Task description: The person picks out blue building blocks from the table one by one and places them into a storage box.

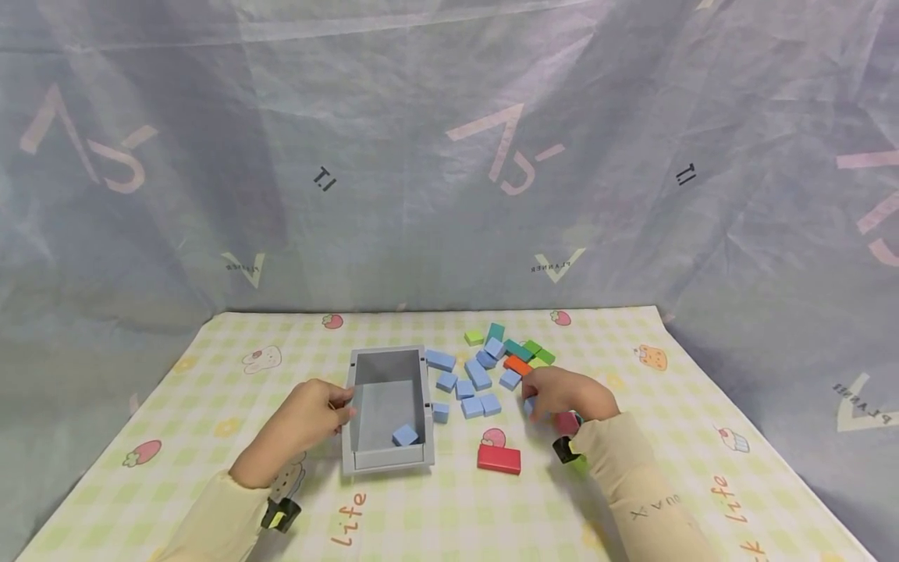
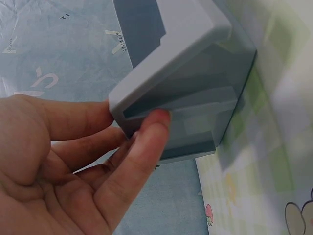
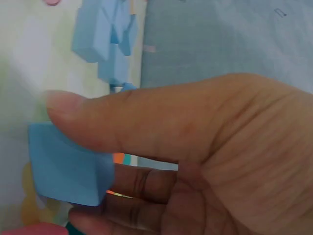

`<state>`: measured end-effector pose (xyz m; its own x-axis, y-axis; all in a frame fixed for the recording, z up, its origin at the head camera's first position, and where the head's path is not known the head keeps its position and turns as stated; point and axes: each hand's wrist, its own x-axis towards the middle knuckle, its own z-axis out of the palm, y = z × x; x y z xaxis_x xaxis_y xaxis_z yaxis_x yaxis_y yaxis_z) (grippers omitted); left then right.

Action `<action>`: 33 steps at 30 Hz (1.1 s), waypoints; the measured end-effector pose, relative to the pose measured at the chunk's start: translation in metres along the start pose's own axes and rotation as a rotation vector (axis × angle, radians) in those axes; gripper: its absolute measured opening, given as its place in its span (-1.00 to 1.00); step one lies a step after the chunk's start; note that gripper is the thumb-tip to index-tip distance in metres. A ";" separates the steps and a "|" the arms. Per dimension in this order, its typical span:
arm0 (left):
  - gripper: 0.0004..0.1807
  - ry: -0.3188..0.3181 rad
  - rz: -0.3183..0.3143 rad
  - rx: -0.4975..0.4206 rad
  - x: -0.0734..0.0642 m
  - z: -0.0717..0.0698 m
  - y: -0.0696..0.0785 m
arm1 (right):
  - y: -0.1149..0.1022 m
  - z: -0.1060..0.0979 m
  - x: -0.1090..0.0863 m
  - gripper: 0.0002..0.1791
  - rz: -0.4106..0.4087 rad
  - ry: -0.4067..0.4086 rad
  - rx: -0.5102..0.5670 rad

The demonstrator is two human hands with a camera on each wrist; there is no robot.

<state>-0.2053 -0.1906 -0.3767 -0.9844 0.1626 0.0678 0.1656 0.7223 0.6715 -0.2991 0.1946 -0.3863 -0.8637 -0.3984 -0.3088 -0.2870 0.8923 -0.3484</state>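
My left hand (image 1: 309, 414) grips the left rim of a grey open box (image 1: 389, 459). In the left wrist view, the thumb (image 2: 146, 152) presses the box's outer wall while the other fingers lie at its rim. One blue block (image 1: 405, 435) lies inside, by the near right corner. To the right, my right hand (image 1: 569, 390) pinches another blue block (image 3: 66, 164) between thumb and fingers, low over the cloth. Several loose blue blocks (image 1: 478, 375) are spread between the box and this hand.
Teal, green and orange blocks (image 1: 518, 365) lie behind the blue ones. A red block (image 1: 499, 459) sits nearer the front, and a dark pink block (image 1: 567, 423) is beside the right wrist. The checked tablecloth (image 1: 211, 375) ends at a grey curtain (image 1: 393, 156).
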 end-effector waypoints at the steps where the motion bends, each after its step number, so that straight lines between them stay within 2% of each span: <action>1: -0.71 0.000 -0.001 -0.001 0.000 0.000 0.000 | 0.000 0.001 0.001 -0.73 0.003 -0.004 0.000; 11: -0.66 0.001 0.005 0.011 0.002 0.000 -0.001 | 0.001 0.003 0.003 -0.75 0.016 -0.003 -0.013; 21: -0.68 0.008 0.009 -0.001 0.003 0.001 -0.002 | 0.002 0.002 0.004 -0.76 -0.027 0.029 -0.004; 24: -0.69 0.009 0.007 -0.002 0.002 0.001 -0.002 | 0.002 0.002 0.007 -0.73 -0.107 0.122 0.004; 28: -0.69 0.008 -0.002 -0.010 0.002 0.001 -0.002 | -0.002 0.000 0.012 -0.68 -0.265 0.334 0.036; 33: -0.67 0.004 -0.010 -0.012 0.001 0.001 -0.001 | -0.022 -0.001 0.011 -0.69 -0.371 0.532 0.178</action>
<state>-0.2068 -0.1906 -0.3777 -0.9862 0.1524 0.0641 0.1549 0.7157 0.6810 -0.3026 0.1711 -0.3812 -0.8203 -0.4727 0.3221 -0.5713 0.6496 -0.5017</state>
